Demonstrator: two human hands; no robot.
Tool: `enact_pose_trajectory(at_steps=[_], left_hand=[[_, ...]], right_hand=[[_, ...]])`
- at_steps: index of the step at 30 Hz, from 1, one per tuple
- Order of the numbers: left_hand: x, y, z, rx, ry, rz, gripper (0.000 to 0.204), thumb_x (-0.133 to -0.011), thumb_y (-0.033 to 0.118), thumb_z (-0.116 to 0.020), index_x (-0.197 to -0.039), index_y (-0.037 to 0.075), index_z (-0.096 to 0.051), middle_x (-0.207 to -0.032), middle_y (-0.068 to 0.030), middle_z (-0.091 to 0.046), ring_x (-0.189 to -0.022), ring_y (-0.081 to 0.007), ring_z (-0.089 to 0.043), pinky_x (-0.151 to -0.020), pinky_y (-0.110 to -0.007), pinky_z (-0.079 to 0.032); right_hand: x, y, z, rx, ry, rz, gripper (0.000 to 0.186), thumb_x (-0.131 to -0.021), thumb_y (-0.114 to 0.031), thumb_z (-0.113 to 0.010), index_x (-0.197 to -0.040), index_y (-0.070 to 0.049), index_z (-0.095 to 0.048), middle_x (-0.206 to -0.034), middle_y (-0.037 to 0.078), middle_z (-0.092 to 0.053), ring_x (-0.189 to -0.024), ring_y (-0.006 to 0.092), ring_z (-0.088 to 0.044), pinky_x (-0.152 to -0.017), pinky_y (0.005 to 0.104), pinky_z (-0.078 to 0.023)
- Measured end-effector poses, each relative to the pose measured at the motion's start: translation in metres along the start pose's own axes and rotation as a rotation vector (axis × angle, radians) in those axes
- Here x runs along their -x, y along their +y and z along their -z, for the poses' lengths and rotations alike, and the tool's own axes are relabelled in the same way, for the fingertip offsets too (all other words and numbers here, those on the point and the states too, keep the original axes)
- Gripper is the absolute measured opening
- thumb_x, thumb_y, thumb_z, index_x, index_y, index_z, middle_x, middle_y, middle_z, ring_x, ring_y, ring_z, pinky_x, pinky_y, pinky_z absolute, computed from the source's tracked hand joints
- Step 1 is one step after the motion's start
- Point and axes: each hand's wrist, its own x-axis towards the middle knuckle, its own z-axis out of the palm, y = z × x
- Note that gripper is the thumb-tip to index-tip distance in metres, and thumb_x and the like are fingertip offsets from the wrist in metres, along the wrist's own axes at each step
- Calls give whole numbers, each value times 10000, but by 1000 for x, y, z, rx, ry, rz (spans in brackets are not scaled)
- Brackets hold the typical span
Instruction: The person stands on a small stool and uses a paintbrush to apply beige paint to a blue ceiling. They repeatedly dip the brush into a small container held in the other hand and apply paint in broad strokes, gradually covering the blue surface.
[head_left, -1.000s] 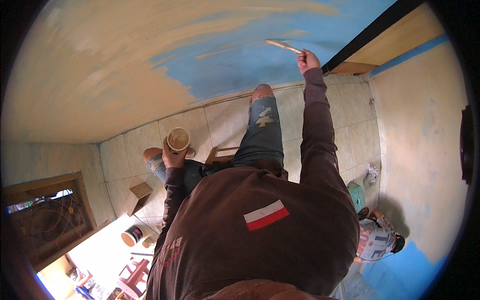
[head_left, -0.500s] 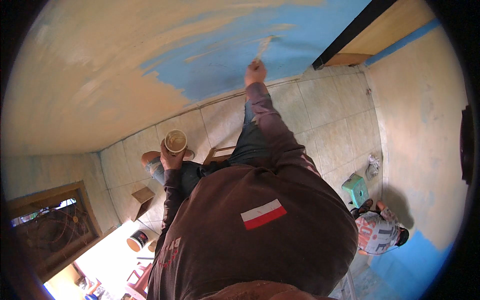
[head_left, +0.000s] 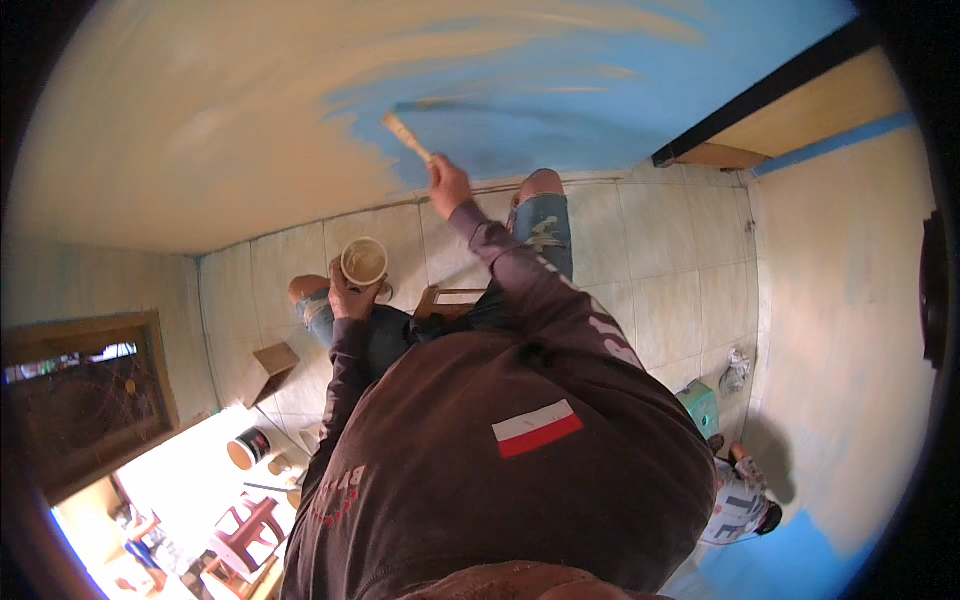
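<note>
Right hand (head_left: 449,186) closed round paintbrush (head_left: 405,133) | brush upper centre of frame, long axis slanting up-left from hand to wall (head_left: 500,125) (contact unclear) | left hand (head_left: 350,300), farther, lower left, gripping paint cup (head_left: 364,283)

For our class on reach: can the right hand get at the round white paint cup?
Probably yes: nothing visible lies between the right hand, holding a long pale brush, and the open cup.

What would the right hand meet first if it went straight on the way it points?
Most likely the painted wall, with the brush in the right hand leading; whether brush and wall touch now is unclear.
</note>
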Motion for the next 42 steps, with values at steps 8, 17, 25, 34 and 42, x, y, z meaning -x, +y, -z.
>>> enact_pose_trajectory(at_steps=[8,17,25,34,42], left_hand=[[3,-28,3,56,-2,84,928,-661,384,-917,-1386,25,-462,-1301,-196,-598,-1187,-334,-610,-965,-426,-519],[-2,-18,11,150,-28,84,892,-665,351,-909,-1379,40,-474,-1271,-172,-627,-1197,-327,-612,-984,-409,-508],[-2,-9,12,65,-51,95,830,-660,321,-903,-1350,67,-519,-1263,-141,-631,-1185,-297,-622,-985,-401,-517],[-1,-19,3,66,-144,5,813,-688,324,-883,-1365,65,-514,-1286,-155,-615,-1217,-303,-595,-1002,-405,-501],[3,-7,13,87,-224,-10,874,-722,348,-851,-1444,96,-428,-1296,-184,-598,-1221,-366,-574,-1009,-437,-481]], right_hand=[[-66,42,121,454,-154,-54,251,-994,-219,-509,-1208,-123,-598,-1041,189,-679,-955,431,-643,-803,534,-523],[-20,81,233,595,313,-76,229,-983,-182,-535,-1159,-66,-622,-927,217,-687,-860,450,-653,-703,490,-517],[44,-14,169,39,35,-92,134,-937,-103,-630,-1039,-34,-682,-839,114,-700,-745,238,-687,-709,352,-520],[50,-129,104,-152,-669,-44,215,-908,-171,-703,-1051,-11,-710,-848,142,-720,-755,193,-713,-675,300,-537],[46,-146,79,14,-798,134,183,-883,-151,-715,-993,-7,-691,-803,176,-687,-685,283,-678,-624,347,-516]])
